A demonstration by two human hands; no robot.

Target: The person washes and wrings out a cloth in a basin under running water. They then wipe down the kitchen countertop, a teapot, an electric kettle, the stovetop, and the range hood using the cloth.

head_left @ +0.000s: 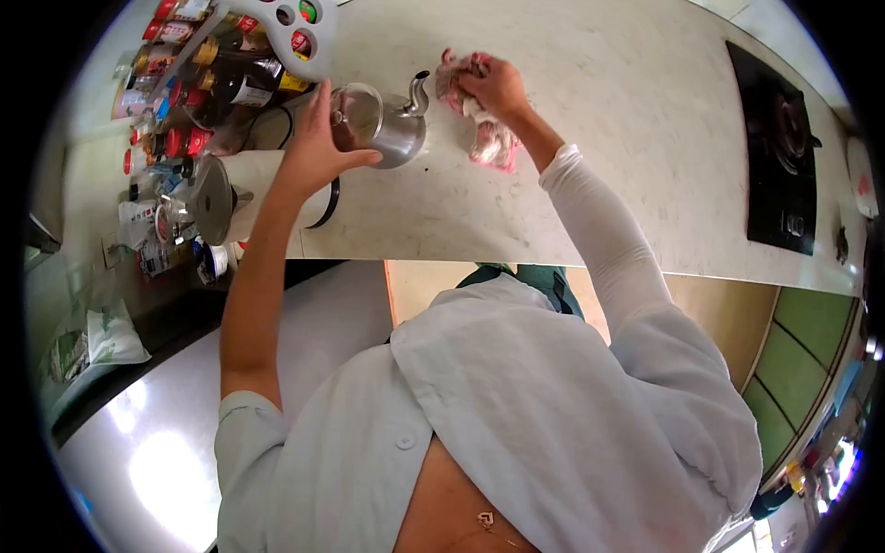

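Observation:
A shiny metal kettle point(402, 136) with a curved spout stands on the pale countertop, its spout towards the right. My left hand point(318, 157) grips its left side, thumb on the near side and fingers on the far side. A round lid or rim point(359, 109) shows at the top of the kettle, close to my fingers. Bunched in my right hand point(498, 90) is a pink and white cloth point(495, 143), closed in the fingers just right of the spout. Its lower end hangs or lies against the counter, apart from the kettle.
Jars and bottles point(249, 83) crowd the counter's left side, below a white rack with round holes point(318, 41). A pale cylindrical appliance point(253, 189) lies or stands near my left forearm. A black cooktop point(774, 147) is set at the far right.

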